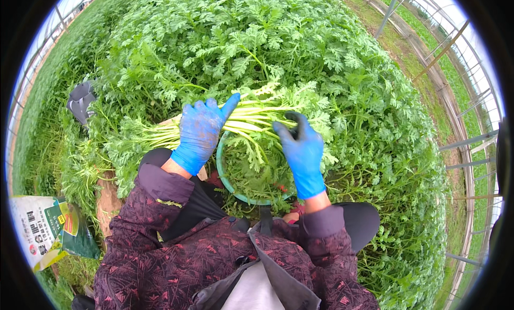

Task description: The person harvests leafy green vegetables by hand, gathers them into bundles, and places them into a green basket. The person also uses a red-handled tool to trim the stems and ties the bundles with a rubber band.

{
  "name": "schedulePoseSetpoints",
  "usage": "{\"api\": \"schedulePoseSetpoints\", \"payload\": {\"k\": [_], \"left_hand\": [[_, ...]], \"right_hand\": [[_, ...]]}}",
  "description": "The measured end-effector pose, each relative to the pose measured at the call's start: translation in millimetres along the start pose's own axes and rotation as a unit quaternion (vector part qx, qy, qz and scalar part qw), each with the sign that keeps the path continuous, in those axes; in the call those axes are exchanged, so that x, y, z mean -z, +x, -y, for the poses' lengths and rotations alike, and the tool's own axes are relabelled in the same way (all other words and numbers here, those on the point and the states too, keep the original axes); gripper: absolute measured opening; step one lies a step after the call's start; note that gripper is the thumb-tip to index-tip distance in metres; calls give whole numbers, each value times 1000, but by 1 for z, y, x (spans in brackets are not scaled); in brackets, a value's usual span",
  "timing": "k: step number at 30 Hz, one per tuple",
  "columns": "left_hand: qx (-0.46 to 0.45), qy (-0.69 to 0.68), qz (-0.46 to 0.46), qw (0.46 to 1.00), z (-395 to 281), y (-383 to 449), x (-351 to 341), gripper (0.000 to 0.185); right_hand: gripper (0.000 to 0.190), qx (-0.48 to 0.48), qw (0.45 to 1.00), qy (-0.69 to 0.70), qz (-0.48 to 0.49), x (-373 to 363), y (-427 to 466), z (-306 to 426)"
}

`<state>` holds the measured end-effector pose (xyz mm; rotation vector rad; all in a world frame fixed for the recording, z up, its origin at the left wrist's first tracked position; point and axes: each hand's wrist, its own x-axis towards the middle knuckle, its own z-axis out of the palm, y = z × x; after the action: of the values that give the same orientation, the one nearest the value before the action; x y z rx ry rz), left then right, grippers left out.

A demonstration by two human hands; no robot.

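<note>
My left hand (202,127), in a soiled blue rubber glove, is closed around a bunch of cut leafy greens (251,119) that look like crown daisy. The pale stems lie sideways, with leafy tops to the right. At the leafy end is my right hand (300,147), gloved in blue too, thumb and forefinger curled and apart with nothing seen between them. Its other fingers are partly hidden. Below the bunch stands a round green tub (227,181), with loose leaves and trimmings (257,177) inside, between my knees.
A dense bed of the same leafy plants (249,41) spreads ahead and to the right. More cut greens (136,139) lie at left. A grey bag-like item (81,101) rests among plants. A printed plastic sack (48,229) is at lower left. Greenhouse frame poles (468,143) line the right.
</note>
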<state>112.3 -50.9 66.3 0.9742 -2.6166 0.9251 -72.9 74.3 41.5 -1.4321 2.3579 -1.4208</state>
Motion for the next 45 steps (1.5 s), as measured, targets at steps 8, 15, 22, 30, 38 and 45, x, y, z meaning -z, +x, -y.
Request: {"api": "schedulePoseSetpoints", "payload": {"k": [8, 15, 22, 30, 38, 45], "left_hand": [[-9, 6, -14, 1000, 2, -4, 1, 78], [-9, 27, -33, 999, 4, -8, -1, 76], [-35, 34, -39, 998, -4, -5, -3, 76], [-15, 49, -52, 997, 5, -10, -6, 79], [92, -35, -3, 995, 23, -7, -15, 80], [132, -69, 67, 987, 16, -6, -25, 74]], "right_hand": [[23, 4, 992, -34, 124, -26, 28, -38], [22, -156, 979, 2, -132, 52, 51, -65], [52, -93, 985, -3, 148, -29, 50, -15], [29, -98, 975, -196, 35, -2, 58, -54], [43, -228, 870, -267, 346, 52, -9, -125], [35, -94, 758, 147, 629, 15, -72, -29]]}}
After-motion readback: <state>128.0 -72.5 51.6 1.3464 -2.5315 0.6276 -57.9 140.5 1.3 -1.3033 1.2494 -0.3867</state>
